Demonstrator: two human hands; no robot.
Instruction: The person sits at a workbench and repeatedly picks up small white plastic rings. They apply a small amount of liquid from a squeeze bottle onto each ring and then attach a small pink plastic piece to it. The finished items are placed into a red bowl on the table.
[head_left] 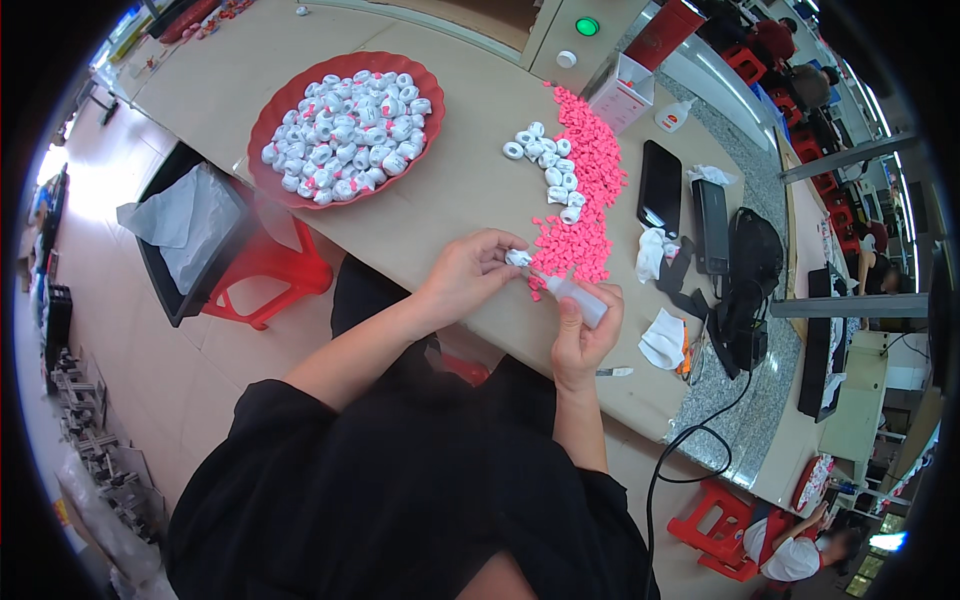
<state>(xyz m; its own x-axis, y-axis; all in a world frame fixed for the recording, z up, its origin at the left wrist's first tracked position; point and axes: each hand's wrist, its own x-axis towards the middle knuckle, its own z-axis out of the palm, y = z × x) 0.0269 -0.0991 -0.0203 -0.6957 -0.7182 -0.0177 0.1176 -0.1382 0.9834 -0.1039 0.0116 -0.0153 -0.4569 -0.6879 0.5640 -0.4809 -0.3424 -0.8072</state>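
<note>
Between the thumb and fingers of my left hand (462, 278) is a small white rounded piece (517, 258) with dark marks. My right hand (588, 342) grips a translucent white squeeze bottle (580, 300), its narrow nozzle tilted toward that piece. Both hands are over the table's near edge, close together. Just beyond them spreads a long heap of small pink pieces (592, 165). Several loose white pieces (560, 178) lie along its left side. Further left, a red scalloped tray (436, 135) is piled with white pieces, some showing pink bits on them.
At right on the table are a black phone (660, 182), a dark power bank (710, 225), a black pouch (755, 255) with a cable, crumpled tissue (662, 340) and a white bottle (673, 115). A lined black bin (165, 262) rests on a red stool (275, 275). Another person sits lower right.
</note>
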